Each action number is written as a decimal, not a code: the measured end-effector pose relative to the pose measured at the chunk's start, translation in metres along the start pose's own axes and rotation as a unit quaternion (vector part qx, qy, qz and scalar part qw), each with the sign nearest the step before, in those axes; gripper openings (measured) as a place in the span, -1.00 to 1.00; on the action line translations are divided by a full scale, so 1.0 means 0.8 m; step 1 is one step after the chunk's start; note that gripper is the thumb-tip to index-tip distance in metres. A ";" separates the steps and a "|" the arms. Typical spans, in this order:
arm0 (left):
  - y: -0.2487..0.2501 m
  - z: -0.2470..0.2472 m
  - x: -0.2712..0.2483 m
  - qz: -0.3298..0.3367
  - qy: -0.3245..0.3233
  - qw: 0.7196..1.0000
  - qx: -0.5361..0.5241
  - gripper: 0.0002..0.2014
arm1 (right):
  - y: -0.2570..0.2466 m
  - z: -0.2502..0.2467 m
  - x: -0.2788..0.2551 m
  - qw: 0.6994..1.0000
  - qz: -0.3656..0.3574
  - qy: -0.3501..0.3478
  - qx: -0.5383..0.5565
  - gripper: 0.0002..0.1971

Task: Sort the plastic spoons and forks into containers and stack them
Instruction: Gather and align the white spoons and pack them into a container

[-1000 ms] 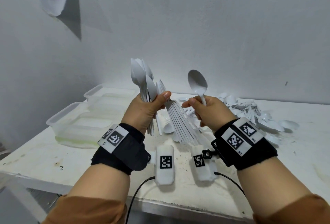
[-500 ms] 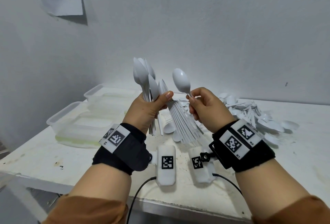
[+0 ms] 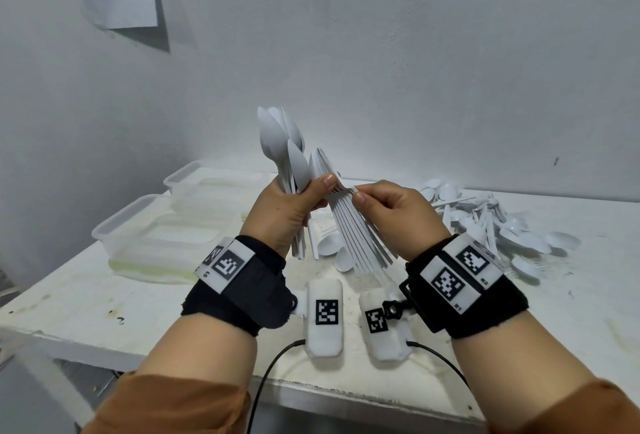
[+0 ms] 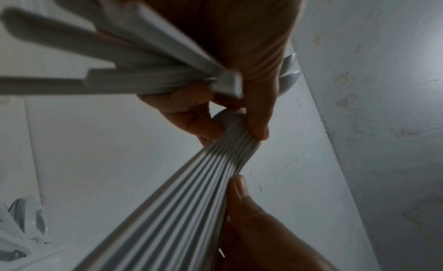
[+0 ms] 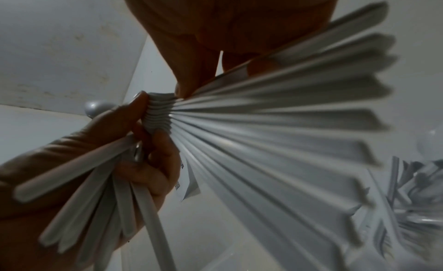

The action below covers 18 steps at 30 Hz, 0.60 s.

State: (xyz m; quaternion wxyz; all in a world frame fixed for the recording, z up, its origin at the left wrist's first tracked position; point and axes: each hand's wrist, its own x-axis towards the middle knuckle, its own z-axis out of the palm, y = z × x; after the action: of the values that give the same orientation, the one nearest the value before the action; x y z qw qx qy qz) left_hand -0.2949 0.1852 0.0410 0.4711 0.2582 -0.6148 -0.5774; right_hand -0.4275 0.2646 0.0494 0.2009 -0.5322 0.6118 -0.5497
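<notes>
My left hand (image 3: 304, 201) is raised above the table and grips two sets of white plastic cutlery. One is a bundle of spoons (image 3: 282, 142) with bowls pointing up. The other is a nested stack (image 3: 353, 236) whose handles fan down to the right. My right hand (image 3: 360, 195) pinches the handle of a single spoon and holds it against the top of that fan, beside my left thumb. In the left wrist view the fanned handles (image 4: 191, 199) run between both hands. The right wrist view shows the same fan (image 5: 263, 123) and the left hand (image 5: 143, 170) gripping it.
A loose pile of spoons and forks (image 3: 491, 225) lies on the white table (image 3: 69, 302) at the right. Two clear plastic containers (image 3: 156, 229) sit at the left by the wall. A few spoons (image 3: 329, 246) lie under my hands.
My right hand has brought the single spoon leftward and down from upright in the air to the fanned stack in my left hand. The left hand has stayed in place.
</notes>
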 end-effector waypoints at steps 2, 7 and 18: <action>-0.002 -0.001 0.001 0.004 -0.002 1.000 0.008 -0.46 | 0.000 0.000 -0.001 1.000 0.012 -0.008 0.012 -0.88; -0.005 0.000 0.000 0.011 0.003 1.000 0.009 -0.29 | -0.001 -0.002 -0.001 0.999 0.029 -0.018 0.005 -0.88; -0.010 0.002 0.004 0.009 -0.007 1.000 0.012 -0.67 | 0.000 -0.006 0.001 0.995 0.066 -0.048 0.051 -0.75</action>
State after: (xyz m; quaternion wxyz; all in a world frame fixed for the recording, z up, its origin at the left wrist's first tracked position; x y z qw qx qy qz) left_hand -0.2997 0.1819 0.0343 0.4691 0.2539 -0.6272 -0.5675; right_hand -0.4318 0.2665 0.0512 0.2929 -0.5060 0.6059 -0.5395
